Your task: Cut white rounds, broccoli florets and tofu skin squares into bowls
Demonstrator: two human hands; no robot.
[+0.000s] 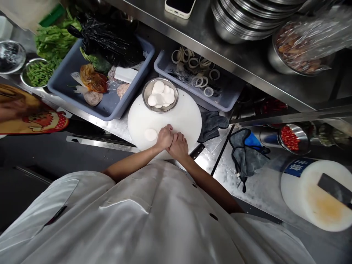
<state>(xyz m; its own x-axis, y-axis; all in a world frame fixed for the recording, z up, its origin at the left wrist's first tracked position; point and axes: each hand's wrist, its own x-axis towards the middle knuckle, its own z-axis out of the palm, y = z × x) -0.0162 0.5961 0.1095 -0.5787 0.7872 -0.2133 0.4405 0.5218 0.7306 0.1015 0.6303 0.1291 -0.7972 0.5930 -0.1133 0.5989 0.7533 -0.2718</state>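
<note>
Both hands meet over the near part of a round white cutting board [189,110]. My left hand [165,138] is closed and presses against my right hand [178,146], whose fingers are curled. Anything between them is hidden. Just left of my left hand, a flat white disc that looks like dough [150,134] lies on the board. Toward the board's far side stands a steel bowl [144,99] heaped with similar smooth white rounds [159,98].
A blue-grey tub [110,115] with bagged food is at left, another tub [225,104] with white rings behind. Dark cloths [213,126] and a knife handle [197,151] lie right of the board. A cleaver [334,189] rests on another board [305,198]. A steel shelf [220,62] overhangs the back.
</note>
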